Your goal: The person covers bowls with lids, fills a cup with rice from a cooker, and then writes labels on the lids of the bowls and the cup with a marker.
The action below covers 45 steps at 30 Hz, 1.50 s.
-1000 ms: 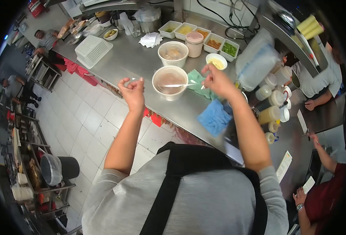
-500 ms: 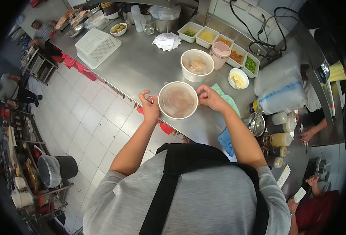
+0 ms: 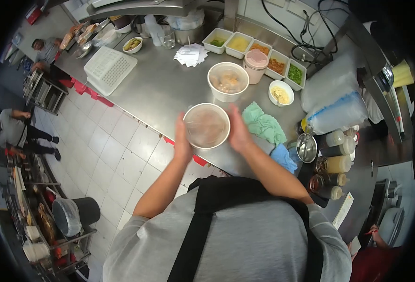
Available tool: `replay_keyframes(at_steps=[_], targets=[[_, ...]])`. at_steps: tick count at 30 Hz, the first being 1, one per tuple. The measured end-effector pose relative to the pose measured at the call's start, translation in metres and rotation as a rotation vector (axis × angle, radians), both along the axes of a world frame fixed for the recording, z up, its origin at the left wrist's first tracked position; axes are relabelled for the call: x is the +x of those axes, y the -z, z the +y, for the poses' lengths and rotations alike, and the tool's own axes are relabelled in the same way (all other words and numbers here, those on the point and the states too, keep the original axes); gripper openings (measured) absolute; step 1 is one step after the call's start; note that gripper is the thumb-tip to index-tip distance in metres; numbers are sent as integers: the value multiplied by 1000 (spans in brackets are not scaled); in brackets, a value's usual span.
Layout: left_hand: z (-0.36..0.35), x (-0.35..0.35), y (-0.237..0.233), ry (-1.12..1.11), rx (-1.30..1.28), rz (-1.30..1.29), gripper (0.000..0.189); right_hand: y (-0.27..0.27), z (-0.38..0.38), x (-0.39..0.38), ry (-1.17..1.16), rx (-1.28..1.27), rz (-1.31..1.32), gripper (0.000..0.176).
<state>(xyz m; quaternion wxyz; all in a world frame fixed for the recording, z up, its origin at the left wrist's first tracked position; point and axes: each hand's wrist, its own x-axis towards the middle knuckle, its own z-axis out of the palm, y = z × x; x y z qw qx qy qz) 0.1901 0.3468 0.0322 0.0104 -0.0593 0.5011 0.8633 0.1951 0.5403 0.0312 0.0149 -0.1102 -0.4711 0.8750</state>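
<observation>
1. We are clasping a lidded bowl (image 3: 206, 126) between both palms. Our left hand (image 3: 183, 138) is pressing flat against its left side and our right hand (image 3: 239, 129) against its right side.
2. Both hands are lying nearly straight-fingered along the bowl's wall rather than curling under it, so the bowl is being gripped by the squeeze of the two palms alone.
3. The bowl is sitting between our hands over the near edge of the steel counter (image 3: 156, 94). A clear lid is covering brownish contents, and we cannot tell whether its base is touching the counter.
4. Just to the right of our right hand a green cloth (image 3: 264, 124) is lying crumpled, with a blue cloth (image 3: 284, 157) a little nearer to us beside our right forearm.
5. Straight beyond the grip a second white bowl (image 3: 227, 81) is standing with food showing in it.
6. Beyond and to the right of the grip a small bowl of yellow sauce (image 3: 281, 92) is sitting, and a pink-lidded tub (image 3: 256, 66) is standing just behind the second bowl.
7. Farther right of our right hand, squeeze bottles (image 3: 334, 164) are clustering at the counter's end.
8. Far beyond the grip a row of topping trays (image 3: 257, 51) is running along the back, with paper slips (image 3: 190, 54) to its left.
9. Well away to the left of our left hand a white perforated basket (image 3: 110, 69) is lying upside down.
</observation>
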Motion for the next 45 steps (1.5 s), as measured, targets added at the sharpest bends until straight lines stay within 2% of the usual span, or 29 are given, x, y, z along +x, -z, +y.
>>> replay_keyframes(at_steps=[2, 3, 5, 6, 8, 9, 12, 14, 16, 17, 19, 21, 22, 24, 26, 27, 28, 30, 32, 34, 37, 39, 41, 43, 45], targets=[[15, 12, -15, 27, -167, -1, 47, -13, -22, 6, -56, -23, 14, 66], [15, 11, -24, 33, -4, -16, 45, -14, -24, 2, -97, -47, 2, 67], [8, -3, -14, 29, -67, 14, 45, -17, -16, -11, -173, -91, -22, 70], [4, -9, -6, 29, -96, 27, 45, -26, -11, -7, -144, 83, -9, 69], [-6, -23, 3, -17, -343, 86, 46, -52, -2, 6, -81, 428, 7, 69], [-7, -23, -4, -78, -534, 117, 49, -53, 4, 15, 12, 591, 19, 54], [-23, -24, -14, -306, -998, 356, 54, -96, 46, 76, 5, 534, 162, 34], [-21, -16, -42, -371, -934, 370, 51, -133, 77, 128, 229, 545, 408, 15], [-7, -4, -72, -382, -888, 428, 43, -184, 122, 187, 541, 888, 548, 13], [5, -2, -83, -372, -827, 496, 42, -198, 147, 212, 724, 938, 589, 10], [28, 5, -101, -367, -709, 622, 39, -216, 197, 262, 1168, 1066, 450, 11], [60, 20, -113, -20, -414, 587, 38, -207, 259, 300, 1307, 1093, 238, 14], [79, 33, -121, 148, -270, 559, 38, -188, 296, 317, 1241, 1138, 89, 14], [130, 81, -140, 843, -16, 520, 41, -133, 359, 340, 1031, 1139, -227, 18], [193, 136, -151, 1569, 258, 293, 52, -73, 403, 348, 751, 1094, -503, 25], [223, 166, -148, 1791, 276, 67, 55, -53, 416, 349, 610, 1087, -611, 29], [254, 196, -148, 1940, 281, -110, 56, -49, 416, 345, 535, 1014, -671, 31], [312, 256, -114, 1984, 209, -314, 56, -39, 417, 333, 415, 898, -701, 33], [369, 306, -83, 1790, 53, -458, 59, -31, 427, 330, 362, 791, -657, 37], [419, 338, -58, 1463, -89, -517, 58, -40, 419, 338, 513, 802, -556, 41], [467, 351, -1, 1125, -223, -453, 59, -68, 386, 382, 659, 753, -413, 51], [478, 348, -8, 985, -256, -416, 59, -86, 365, 437, 710, 876, -368, 52], [493, 353, 0, 786, -373, -337, 60, -126, 326, 486, 715, 775, -457, 52], [499, 348, 1, 784, -469, -265, 62, -129, 302, 530, 731, 736, -474, 49], [507, 348, 6, 707, -516, -203, 61, -100, 292, 566, 760, 645, -453, 49]])
